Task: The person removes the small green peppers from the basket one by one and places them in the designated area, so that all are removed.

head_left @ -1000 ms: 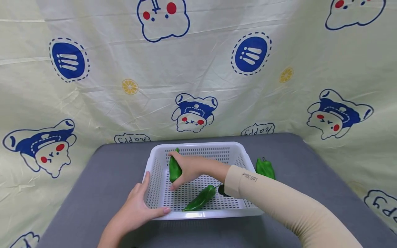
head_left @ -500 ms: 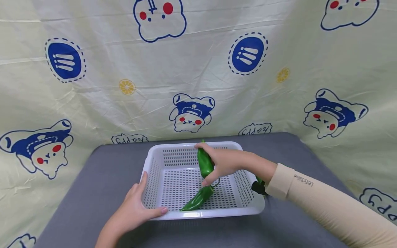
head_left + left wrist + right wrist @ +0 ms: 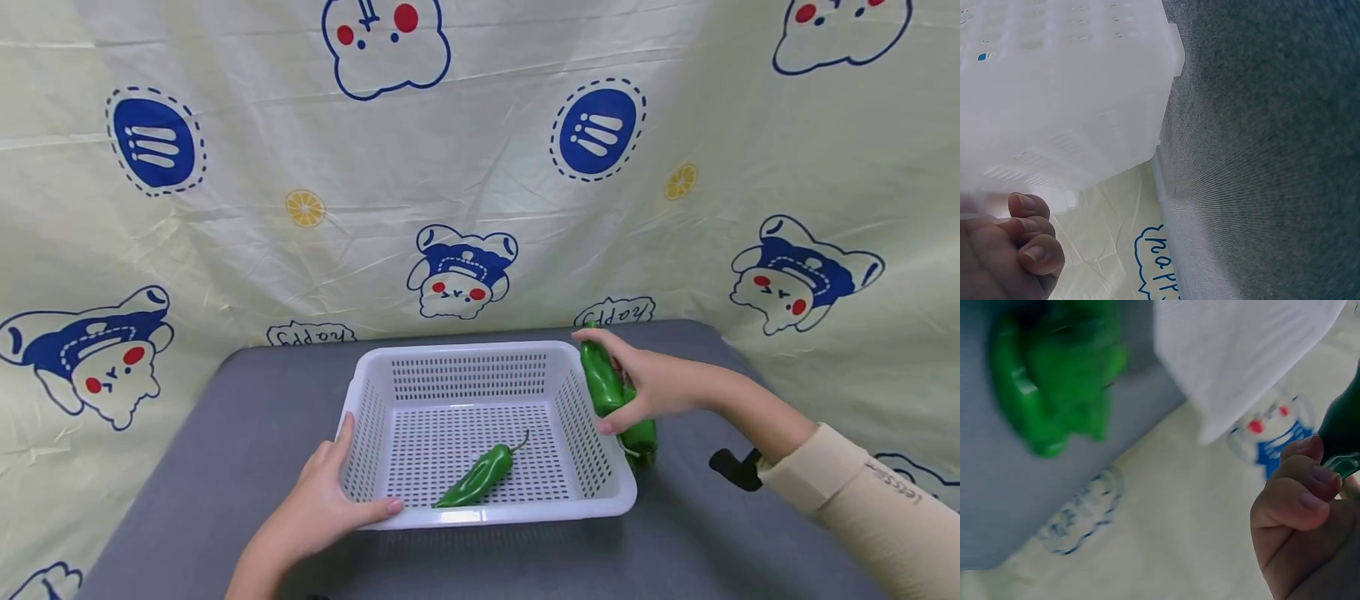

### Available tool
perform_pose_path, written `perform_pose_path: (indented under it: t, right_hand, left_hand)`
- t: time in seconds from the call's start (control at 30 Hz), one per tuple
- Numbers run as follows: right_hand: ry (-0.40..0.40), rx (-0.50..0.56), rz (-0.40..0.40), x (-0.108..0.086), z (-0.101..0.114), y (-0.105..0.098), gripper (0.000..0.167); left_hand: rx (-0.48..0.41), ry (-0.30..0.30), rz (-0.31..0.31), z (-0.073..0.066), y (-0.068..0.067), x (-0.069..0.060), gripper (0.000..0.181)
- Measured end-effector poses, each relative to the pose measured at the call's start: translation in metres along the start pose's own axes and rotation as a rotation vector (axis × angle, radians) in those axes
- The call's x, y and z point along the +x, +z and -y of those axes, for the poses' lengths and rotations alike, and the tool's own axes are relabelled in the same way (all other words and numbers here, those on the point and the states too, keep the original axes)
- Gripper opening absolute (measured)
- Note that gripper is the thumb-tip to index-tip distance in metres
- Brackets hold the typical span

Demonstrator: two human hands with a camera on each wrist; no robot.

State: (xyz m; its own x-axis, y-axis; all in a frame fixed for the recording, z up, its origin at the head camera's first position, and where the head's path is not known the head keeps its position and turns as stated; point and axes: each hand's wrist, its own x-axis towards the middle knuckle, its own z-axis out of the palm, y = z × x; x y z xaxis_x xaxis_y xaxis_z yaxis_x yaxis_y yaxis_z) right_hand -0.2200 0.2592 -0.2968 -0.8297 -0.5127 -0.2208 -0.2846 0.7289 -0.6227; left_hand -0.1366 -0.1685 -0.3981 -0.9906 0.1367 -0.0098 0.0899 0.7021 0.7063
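Note:
A white perforated plastic basket stands on the table, with one long green pepper lying on its floor, stem to the right. My left hand grips the basket's front left corner, thumb over the front rim; in the left wrist view its curled fingers show beside the basket wall. Over the right rim, my right hand holds another green pepper upright between thumb and fingers. That pepper is cut off by the edge of the right wrist view.
Several green peppers, blurred in the right wrist view, lie together on the grey table just right of the basket; the right hand partly hides them in the head view. A printed cloth hangs behind the table.
My right hand has carried its pepper from the basket's left part rightward to above the right rim. The left hand keeps its grip; the other pepper stays in the basket.

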Motion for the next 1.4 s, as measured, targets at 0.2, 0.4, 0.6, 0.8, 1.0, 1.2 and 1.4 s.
perform_pose_path:
  t: [0.2, 0.4, 0.6, 0.8, 1.0, 1.2, 1.4]
  right_hand:
    - [0.053, -0.011, -0.037, -0.022, -0.046, -0.004, 0.112]
    - [0.071, 0.022, -0.024, -0.029, -0.074, 0.000, 0.112]
    - [0.086, 0.038, -0.003, -0.021, -0.092, 0.010, 0.112]
    - [0.161, 0.006, 0.038, -0.014, -0.103, 0.027, 0.112]
    - [0.185, -0.110, 0.050, -0.015, -0.107, 0.039, 0.116]
    - [0.211, -0.269, -0.040, -0.017, -0.098, 0.037, 0.112]
    - [0.175, -0.329, -0.165, -0.016, -0.069, 0.015, 0.103]
  left_hand:
    - [0.016, 0.000, -0.001, -0.001, -0.001, 0.001, 0.135]
    - [0.008, 0.004, -0.005, -0.001, -0.003, 0.001, 0.135]
    - [-0.009, 0.005, -0.006, 0.001, -0.001, 0.001, 0.135]
    - [-0.020, 0.006, -0.003, 0.002, 0.001, 0.000, 0.135]
    - [-0.003, 0.004, -0.008, 0.000, 0.000, 0.000, 0.134]
    - [0.008, -0.005, -0.006, -0.001, 0.000, 0.000, 0.135]
    - [0.012, -0.008, 0.001, -0.001, 0.000, 0.001, 0.134]
